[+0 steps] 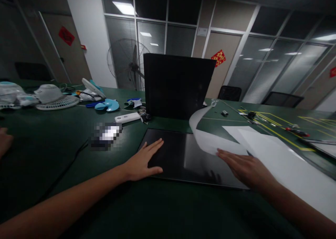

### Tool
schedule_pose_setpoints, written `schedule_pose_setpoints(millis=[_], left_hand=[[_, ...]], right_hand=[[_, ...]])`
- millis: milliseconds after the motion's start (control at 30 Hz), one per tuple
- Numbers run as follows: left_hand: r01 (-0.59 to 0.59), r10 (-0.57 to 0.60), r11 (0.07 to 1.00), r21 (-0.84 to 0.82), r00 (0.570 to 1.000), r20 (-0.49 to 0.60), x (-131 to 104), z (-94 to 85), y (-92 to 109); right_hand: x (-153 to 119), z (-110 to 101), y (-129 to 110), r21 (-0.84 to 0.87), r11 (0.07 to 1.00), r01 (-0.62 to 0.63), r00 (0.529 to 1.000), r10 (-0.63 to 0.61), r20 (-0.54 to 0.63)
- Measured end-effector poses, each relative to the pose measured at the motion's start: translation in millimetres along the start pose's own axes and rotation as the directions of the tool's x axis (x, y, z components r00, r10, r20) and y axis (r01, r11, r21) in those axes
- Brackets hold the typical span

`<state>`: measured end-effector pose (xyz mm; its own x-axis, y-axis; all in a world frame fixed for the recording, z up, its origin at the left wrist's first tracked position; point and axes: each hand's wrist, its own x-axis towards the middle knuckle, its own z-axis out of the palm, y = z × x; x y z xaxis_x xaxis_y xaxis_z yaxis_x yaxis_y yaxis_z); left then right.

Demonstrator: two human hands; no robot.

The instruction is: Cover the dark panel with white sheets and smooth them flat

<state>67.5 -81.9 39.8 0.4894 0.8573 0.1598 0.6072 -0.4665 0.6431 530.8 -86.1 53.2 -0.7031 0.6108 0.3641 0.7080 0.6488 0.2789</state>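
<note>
A flat black screen panel point(175, 162) lies on the green table in front of me, with light reflecting off its glossy face. My left hand point(144, 160) rests flat on the panel's left part, fingers spread and holding nothing. A translucent white plastic film point(210, 142) lies over the panel's far right part, and its far left end curls upward. At the film's near edge, my right hand point(244, 165) has its fingers pressed together on it; the thumb is hidden. Beyond the panel stands a large black box-like object point(178, 86).
White sheets point(278, 155) lie to the right. At left are a pixelated device point(106, 135) with a cable, a white stick-shaped device point(127, 118), blue fan blades point(107, 105) and white fan parts point(56, 100). Another person's hand point(4, 141) shows at the left edge. A screwdriver point(298, 131) lies far right.
</note>
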Motion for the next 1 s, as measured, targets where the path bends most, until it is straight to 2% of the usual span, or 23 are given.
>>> schedule_pose_setpoints(millis=[67,133,167,233,300,367,500,567,633,733,833,1000], left_hand=[[0.009,-0.042,0.99,-0.143,0.973,-0.226,0,0.3,-9],[0.02,-0.096,0.981,-0.194,0.916,-0.389,-2,-4.9,-19],[0.03,-0.102,0.985,-0.169,0.895,-0.433,-3,-9.4,-24],[0.058,-0.078,0.997,-0.058,0.891,-0.447,-6,-20.5,-33],[0.109,-0.082,0.993,0.049,0.921,-0.382,-8,-32.3,-41],[0.153,-0.119,0.981,0.116,0.96,-0.253,-8,-43.1,-47],[0.144,-0.144,0.987,0.071,0.99,-0.008,-7,-61.7,-58],[0.129,-0.13,0.991,0.018,0.989,0.071,-6,-69.0,-60],[0.127,-0.13,0.991,0.034,0.984,0.126,-5,-73.0,-60],[0.124,-0.163,0.965,0.23,0.974,0.16,-5,-72.1,-56],[0.058,-0.163,0.911,0.407,0.96,0.228,-6,-68.1,-51],[0.093,-0.24,0.895,0.436,0.925,0.296,-10,-69.9,-58]], right_hand=[[14,12,-16,0.037,0.988,0.15,0.988,-0.149,-0.027],[26,23,-30,0.068,0.968,0.242,0.97,-0.24,-0.029],[32,27,-37,0.087,0.96,0.268,0.963,-0.267,-0.026],[42,34,-48,0.13,0.946,0.296,0.955,-0.296,-0.026],[49,36,-56,0.176,0.935,0.307,0.951,-0.307,-0.032],[54,35,-60,0.212,0.928,0.306,0.952,-0.305,-0.038],[53,29,-58,0.216,0.923,0.32,0.947,-0.32,-0.036],[48,27,-55,0.214,0.922,0.324,0.946,-0.323,-0.039],[41,25,-53,0.22,0.921,0.323,0.946,-0.321,-0.044],[32,20,-52,0.246,0.913,0.326,0.945,-0.323,-0.052],[26,15,-52,0.285,0.901,0.326,0.944,-0.326,-0.048],[18,18,-50,0.333,0.908,0.255,0.962,-0.274,0.012]])
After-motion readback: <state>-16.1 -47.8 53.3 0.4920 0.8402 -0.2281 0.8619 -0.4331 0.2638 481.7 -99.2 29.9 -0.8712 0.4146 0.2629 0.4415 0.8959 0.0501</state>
